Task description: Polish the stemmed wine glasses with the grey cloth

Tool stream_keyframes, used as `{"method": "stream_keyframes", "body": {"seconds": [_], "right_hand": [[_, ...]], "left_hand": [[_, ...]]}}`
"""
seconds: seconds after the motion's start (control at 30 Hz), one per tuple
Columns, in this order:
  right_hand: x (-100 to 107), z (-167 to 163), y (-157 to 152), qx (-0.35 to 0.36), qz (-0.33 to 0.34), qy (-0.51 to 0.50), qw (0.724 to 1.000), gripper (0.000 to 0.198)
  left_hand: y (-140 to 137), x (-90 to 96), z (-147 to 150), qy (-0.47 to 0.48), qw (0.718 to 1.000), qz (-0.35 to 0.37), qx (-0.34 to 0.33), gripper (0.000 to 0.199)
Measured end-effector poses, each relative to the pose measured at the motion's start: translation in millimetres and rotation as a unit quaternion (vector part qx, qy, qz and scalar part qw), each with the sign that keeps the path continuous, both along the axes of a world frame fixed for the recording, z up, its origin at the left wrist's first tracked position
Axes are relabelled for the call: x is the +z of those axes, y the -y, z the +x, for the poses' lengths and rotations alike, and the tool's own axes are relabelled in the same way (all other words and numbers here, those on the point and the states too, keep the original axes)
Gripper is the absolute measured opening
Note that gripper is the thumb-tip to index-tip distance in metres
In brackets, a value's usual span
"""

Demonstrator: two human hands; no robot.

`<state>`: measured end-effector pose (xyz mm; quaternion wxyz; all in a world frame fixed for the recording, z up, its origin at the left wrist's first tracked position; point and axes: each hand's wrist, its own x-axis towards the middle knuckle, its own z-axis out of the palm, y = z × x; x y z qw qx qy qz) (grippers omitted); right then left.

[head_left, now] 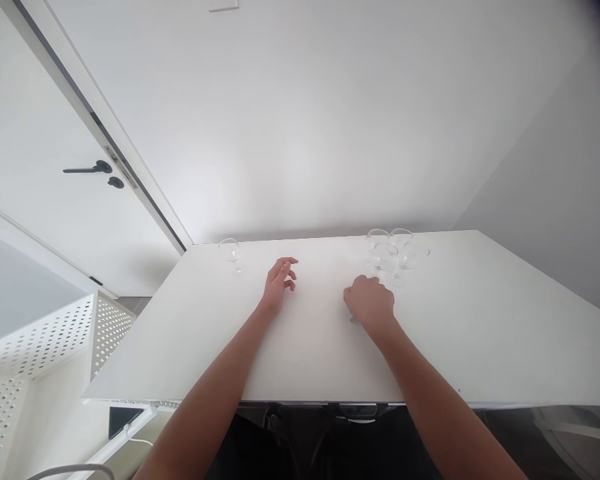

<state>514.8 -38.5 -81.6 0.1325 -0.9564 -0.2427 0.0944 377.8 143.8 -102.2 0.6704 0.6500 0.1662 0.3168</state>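
Observation:
My left hand (280,283) hovers over or rests on the white table (315,347), its fingers loosely bent and apart, with nothing in them. To its left, near the back edge, is a clear stemmed glass (229,251). My right hand (370,300) is closed, knuckles up, just in front of a cluster of clear stemmed glasses (386,251). A small greyish bit shows below its thumb side; what the fingers hold is hidden. The glasses in the cluster overlap, and their lower parts are hard to make out.
A white wall (305,133) rises right behind the table. At the left are a door with a black handle (87,168) and a white perforated panel (45,327). The table's front edge lies beneath my forearms, with dark items and cables below it.

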Motion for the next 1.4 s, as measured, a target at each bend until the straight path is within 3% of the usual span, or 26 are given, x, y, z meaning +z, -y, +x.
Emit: {"method": "stream_keyframes", "body": {"seconds": [0.1,0.17,0.23,0.3,0.4,0.47,0.53,0.63,0.7,0.8,0.9,1.07,1.23,1.3,1.4], "right_hand": [[5.9,-17.0,-5.9,0.033,0.061,0.05,0.996,0.022],[4.5,-29.1,-14.6,0.094,0.138,0.069,0.984,0.02],[-2.4,-38.3,-25.9,0.19,0.249,0.036,0.949,0.013],[-12.7,-42.0,-37.5,0.24,0.36,-0.063,0.899,0.013],[-25.9,-34.9,-50.2,0.198,0.444,-0.287,0.825,0.025],[-28.2,-24.3,-53.3,0.139,0.488,-0.427,0.749,0.03],[-24.9,-13.4,-52.3,0.08,0.533,-0.499,0.678,0.03],[-15.5,-3.1,-46.4,0.041,0.567,-0.522,0.636,0.031],[-11.4,-1.1,-42.2,0.049,0.565,-0.518,0.64,0.031],[-10.7,-1.3,-38.2,0.068,0.54,-0.494,0.678,0.032],[-12.9,-0.7,-36.1,0.088,0.52,-0.475,0.705,0.035],[-14.7,2.0,-33.7,0.095,0.533,-0.493,0.681,0.044],[-13.5,3.8,-35.8,0.061,0.533,-0.481,0.693,0.053],[-12.3,4.2,-36.9,0.036,0.547,-0.458,0.7,0.05],[-10.1,4.2,-37.2,0.008,0.538,-0.409,0.737,0.045]], "left_hand": [[-0.5,-0.2,0.3,0.007,1.0,0.0,0.003,0.034],[-0.8,-0.2,0.0,0.018,1.0,0.008,0.006,0.035],[-0.7,0.0,-0.9,0.035,0.999,0.031,0.016,0.035],[0.3,-0.2,-2.5,0.053,0.996,0.067,0.039,0.036],[3.2,-1.2,-5.5,0.057,0.988,0.115,0.085,0.038],[4.6,-1.4,-8.2,0.047,0.984,0.138,0.105,0.037],[3.8,-0.2,-12.1,0.034,0.975,0.173,0.135,0.037],[-4.4,4.2,-21.9,0.014,0.942,0.233,0.242,0.037],[-13.9,6.8,-30.4,0.015,0.9,0.255,0.352,0.034],[-31.0,5.9,-41.2,0.022,0.827,0.253,0.501,0.026],[-47.9,-1.5,-44.4,-0.032,0.796,0.232,0.558,0.027],[-69.0,-16.0,-38.4,-0.177,0.819,0.167,0.519,0.073],[-74.1,-21.1,-39.2,-0.155,0.878,0.123,0.436,0.074],[-73.1,-20.5,-40.4,-0.144,0.887,0.103,0.427,0.073],[-72.4,-19.3,-40.6,-0.134,0.89,0.1,0.425,0.066]]}}
